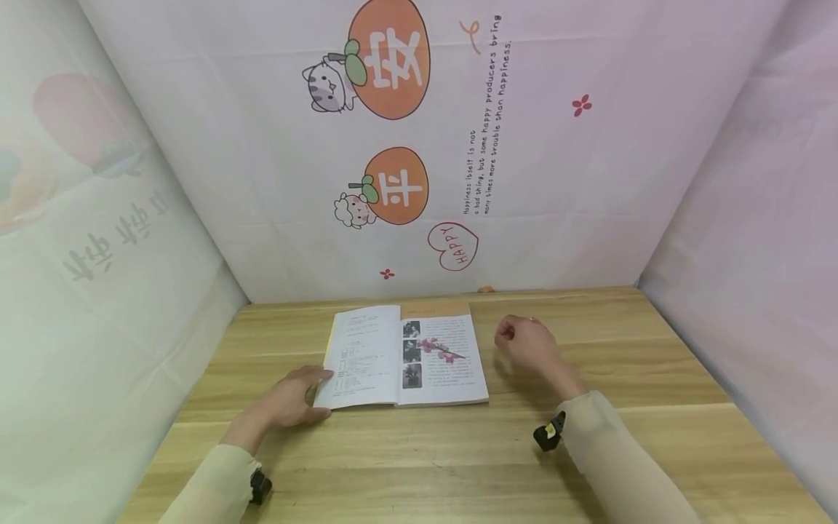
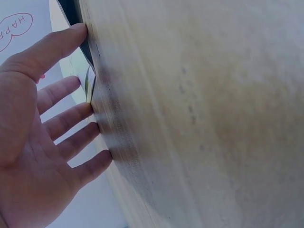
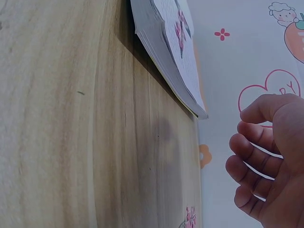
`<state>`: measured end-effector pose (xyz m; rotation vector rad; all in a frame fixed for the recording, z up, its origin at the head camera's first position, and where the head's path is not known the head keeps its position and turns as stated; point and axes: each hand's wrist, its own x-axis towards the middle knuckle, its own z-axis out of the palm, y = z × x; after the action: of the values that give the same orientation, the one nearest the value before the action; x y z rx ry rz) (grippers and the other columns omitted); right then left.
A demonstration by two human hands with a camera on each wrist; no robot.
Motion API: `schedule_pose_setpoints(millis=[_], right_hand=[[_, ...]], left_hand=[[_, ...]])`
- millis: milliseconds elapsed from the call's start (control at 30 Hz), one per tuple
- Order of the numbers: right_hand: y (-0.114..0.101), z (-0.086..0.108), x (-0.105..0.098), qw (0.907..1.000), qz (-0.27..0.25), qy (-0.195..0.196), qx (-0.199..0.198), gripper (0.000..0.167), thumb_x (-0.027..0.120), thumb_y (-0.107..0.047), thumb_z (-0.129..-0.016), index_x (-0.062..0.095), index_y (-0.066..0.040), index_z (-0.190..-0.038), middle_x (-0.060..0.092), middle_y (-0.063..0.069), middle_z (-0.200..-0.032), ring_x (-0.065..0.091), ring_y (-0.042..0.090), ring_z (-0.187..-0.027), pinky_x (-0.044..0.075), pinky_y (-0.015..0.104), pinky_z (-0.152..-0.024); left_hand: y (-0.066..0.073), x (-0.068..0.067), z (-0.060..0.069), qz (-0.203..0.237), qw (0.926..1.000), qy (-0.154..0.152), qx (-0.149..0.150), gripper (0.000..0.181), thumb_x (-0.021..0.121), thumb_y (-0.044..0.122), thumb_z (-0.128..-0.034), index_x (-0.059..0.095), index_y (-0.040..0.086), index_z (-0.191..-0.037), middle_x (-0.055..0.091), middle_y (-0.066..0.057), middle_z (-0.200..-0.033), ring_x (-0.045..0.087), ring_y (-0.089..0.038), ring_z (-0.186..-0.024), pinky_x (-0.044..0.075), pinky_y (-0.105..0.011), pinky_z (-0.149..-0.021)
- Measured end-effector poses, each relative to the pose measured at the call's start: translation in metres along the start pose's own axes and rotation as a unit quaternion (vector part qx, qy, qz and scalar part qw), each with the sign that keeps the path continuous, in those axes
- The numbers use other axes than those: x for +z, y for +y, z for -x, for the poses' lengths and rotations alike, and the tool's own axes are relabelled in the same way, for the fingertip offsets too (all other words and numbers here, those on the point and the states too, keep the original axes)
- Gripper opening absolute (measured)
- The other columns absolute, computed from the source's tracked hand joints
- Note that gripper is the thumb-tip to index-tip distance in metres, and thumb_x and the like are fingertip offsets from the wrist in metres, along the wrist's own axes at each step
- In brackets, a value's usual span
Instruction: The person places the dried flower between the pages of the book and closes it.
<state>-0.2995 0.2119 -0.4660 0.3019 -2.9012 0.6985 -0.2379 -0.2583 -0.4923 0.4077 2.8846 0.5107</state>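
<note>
A white-paged book lies spread face-up on the pale wood-grain counter, a pink-blossomed sprig on its right page. Left grip: fingers extended, thumb well apart, touching the book's left edge. Right grip: fingers loosely curled, empty, right of the book, not in contact.

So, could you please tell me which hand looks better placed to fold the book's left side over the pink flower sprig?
Likely the left hand: it is at the left edge of the open book, whereas the right hand is apart, beyond the right edge.
</note>
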Motion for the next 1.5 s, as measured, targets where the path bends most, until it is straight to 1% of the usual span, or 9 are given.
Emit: schedule_pose_setpoints(millis=[233, 467, 600, 667, 733, 767, 833, 933, 1500], right_hand=[[0.000, 0.000, -0.002, 1.0000, -0.004, -0.001, 0.004, 0.010, 0.059, -0.019, -0.090, 0.067, -0.015, -0.089, 0.067, -0.002, -0.078, 0.059, 0.016, -0.075, 0.028, 0.064, -0.118], [0.001, 0.002, -0.004, 0.9999, -0.007, 0.004, 0.011, 0.010, 0.059, -0.019, -0.090, 0.068, -0.014, -0.090, 0.066, -0.001, -0.079, 0.058, 0.017, -0.075, 0.031, 0.059, -0.118], [0.002, 0.002, -0.004, 0.9999, -0.009, -0.002, 0.012, 0.011, 0.059, -0.020, -0.091, 0.068, -0.013, -0.091, 0.066, -0.001, -0.080, 0.058, 0.017, -0.075, 0.032, 0.060, -0.118], [0.003, 0.002, -0.004, 0.9998, -0.007, -0.004, 0.015, 0.011, 0.059, -0.020, -0.092, 0.068, -0.013, -0.091, 0.066, -0.001, -0.080, 0.057, 0.017, -0.075, 0.044, 0.056, -0.107], [0.003, 0.002, -0.004, 0.9998, -0.006, -0.004, 0.018, 0.011, 0.060, -0.021, -0.092, 0.067, -0.014, -0.092, 0.066, 0.000, -0.081, 0.057, 0.017, -0.074, 0.052, 0.048, -0.091], [0.003, 0.001, -0.005, 0.9998, -0.005, -0.004, 0.020, 0.011, 0.060, -0.022, -0.092, 0.067, -0.014, -0.092, 0.066, 0.000, -0.082, 0.057, 0.016, -0.075, 0.053, 0.043, -0.082], [0.004, 0.001, -0.005, 0.9997, -0.006, -0.005, 0.023, 0.011, 0.060, -0.023, -0.093, 0.067, -0.014, -0.094, 0.066, 0.000, -0.083, 0.057, 0.016, -0.075, 0.048, 0.034, -0.068], [0.005, 0.001, -0.006, 0.9996, -0.009, -0.004, 0.026, 0.012, 0.060, -0.023, -0.093, 0.068, -0.014, -0.095, 0.067, 0.000, -0.085, 0.058, 0.016, -0.076, 0.046, 0.030, -0.067], [0.011, 0.001, -0.015, 0.9994, -0.011, 0.006, 0.031, 0.015, 0.059, -0.025, -0.091, 0.069, -0.013, -0.094, 0.069, 0.001, -0.085, 0.061, 0.017, -0.077, 0.049, 0.034, -0.069]], left_hand=[[-0.002, 0.001, -0.002, -0.006, 1.0000, -0.005, 0.000, 0.077, 0.080, 0.039, -0.0825, 0.048, 0.015, -0.148, 0.040, -0.016, -0.158, 0.037, -0.041, -0.145, 0.035, -0.057, -0.117], [-0.001, 0.001, -0.002, -0.007, 1.0000, 0.002, 0.004, 0.076, 0.080, 0.037, -0.0824, 0.049, 0.013, -0.147, 0.041, -0.016, -0.157, 0.038, -0.041, -0.144, 0.035, -0.057, -0.118], [-0.001, 0.000, -0.001, -0.008, 1.0000, 0.001, 0.005, 0.076, 0.080, 0.038, -0.0825, 0.049, 0.013, -0.147, 0.041, -0.016, -0.157, 0.038, -0.041, -0.144, 0.035, -0.057, -0.117], [-0.001, 0.000, -0.002, -0.010, 0.9999, 0.000, 0.006, 0.076, 0.080, 0.038, -0.0827, 0.049, 0.013, -0.147, 0.041, -0.016, -0.157, 0.039, -0.040, -0.144, 0.036, -0.057, -0.117], [-0.001, 0.000, -0.001, -0.011, 0.9999, -0.001, 0.008, 0.076, 0.080, 0.038, -0.0826, 0.049, 0.013, -0.147, 0.042, -0.016, -0.156, 0.039, -0.040, -0.144, 0.036, -0.057, -0.117], [-0.001, 0.000, -0.001, -0.011, 0.9999, 0.000, 0.009, 0.076, 0.080, 0.038, -0.0826, 0.049, 0.013, -0.147, 0.042, -0.016, -0.156, 0.039, -0.040, -0.144, 0.036, -0.057, -0.117], [-0.001, 0.000, -0.001, -0.010, 0.9999, 0.001, 0.010, 0.075, 0.080, 0.038, -0.0824, 0.050, 0.013, -0.147, 0.042, -0.016, -0.156, 0.039, -0.040, -0.144, 0.036, -0.057, -0.117], [0.000, 0.000, -0.001, -0.009, 0.9999, 0.003, 0.009, 0.076, 0.080, 0.038, -0.0820, 0.050, 0.013, -0.147, 0.043, -0.016, -0.156, 0.040, -0.041, -0.143, 0.036, -0.057, -0.117], [0.001, -0.001, 0.000, 0.001, 1.0000, -0.003, -0.004, 0.077, 0.080, 0.040, -0.0822, 0.049, 0.015, -0.148, 0.040, -0.015, -0.158, 0.037, -0.039, -0.146, 0.035, -0.057, -0.118]])
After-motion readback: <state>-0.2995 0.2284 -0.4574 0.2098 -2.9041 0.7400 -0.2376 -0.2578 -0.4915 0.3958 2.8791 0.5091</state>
